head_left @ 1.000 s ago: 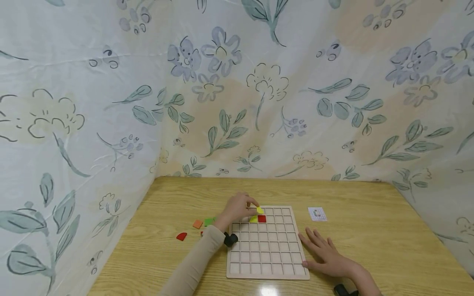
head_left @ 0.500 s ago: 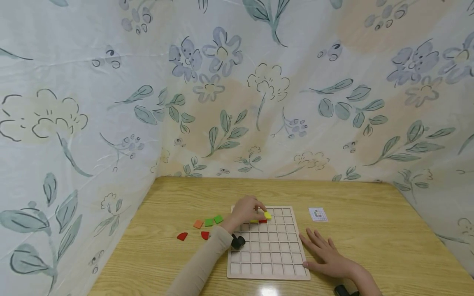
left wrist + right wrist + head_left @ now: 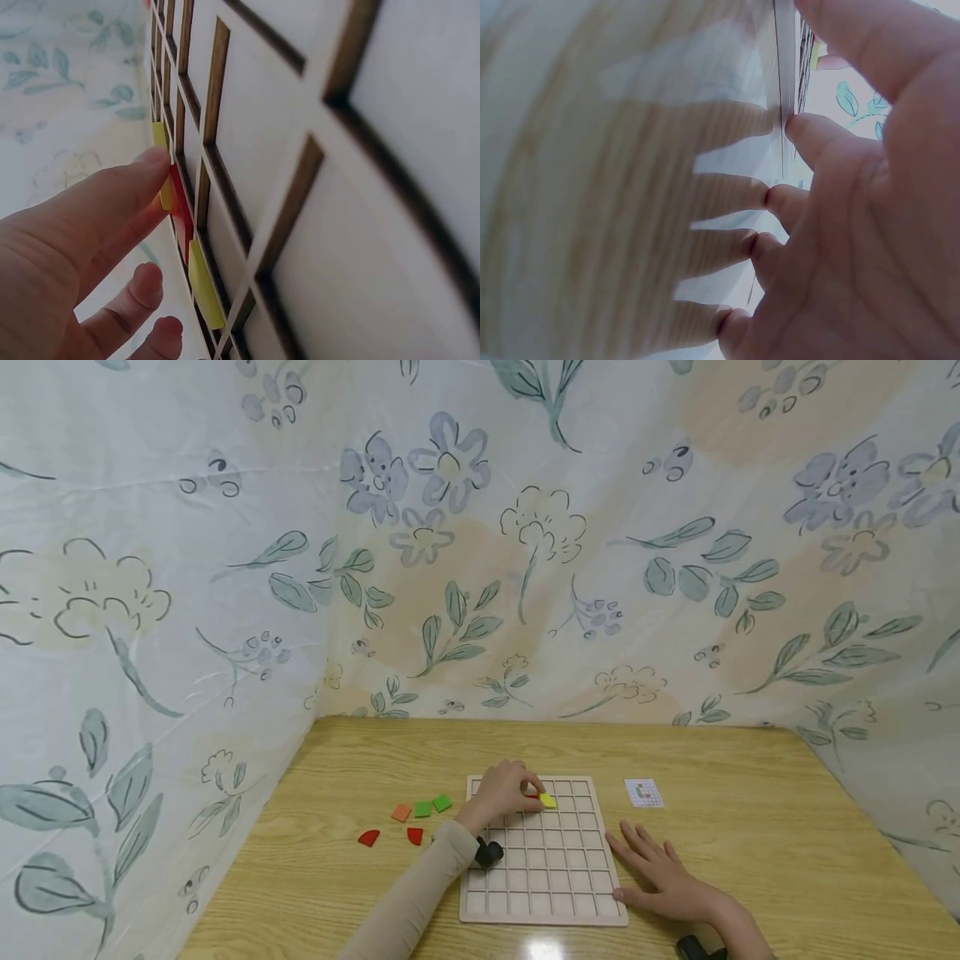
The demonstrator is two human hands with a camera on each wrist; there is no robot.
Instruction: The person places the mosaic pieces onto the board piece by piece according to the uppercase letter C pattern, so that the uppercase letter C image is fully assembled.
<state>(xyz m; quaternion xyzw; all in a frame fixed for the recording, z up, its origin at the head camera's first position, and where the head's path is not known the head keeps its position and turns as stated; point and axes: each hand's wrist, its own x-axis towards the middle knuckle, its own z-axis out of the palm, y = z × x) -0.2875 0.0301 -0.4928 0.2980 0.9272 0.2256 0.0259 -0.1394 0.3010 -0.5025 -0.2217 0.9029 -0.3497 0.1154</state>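
A pale wooden grid board (image 3: 540,860) lies on the table. My left hand (image 3: 504,792) reaches over its far rows, pinching a small yellow tile (image 3: 548,801) between thumb and index finger. In the left wrist view that yellow tile (image 3: 159,135) stands on edge against the grid, right beside a red tile (image 3: 181,206) set in a cell. Another yellow tile (image 3: 202,285) sits in the cell past the red one; in the head view my hand hides it. Flat on the table, my right hand (image 3: 663,881) has its fingers spread, with thumb and index finger touching the board's right edge.
Left of the board lie an orange tile (image 3: 401,812), a green tile (image 3: 423,809), another green tile (image 3: 442,803), a red quarter-round tile (image 3: 368,837) and a second red one (image 3: 415,836). A printed pattern card (image 3: 643,793) lies to the right. Floral cloth (image 3: 480,568) hangs behind the table.
My left hand has moved right and slightly nearer across the board with the yellow tile, from above the red tile to the cell at its right. The right hand has stayed put.
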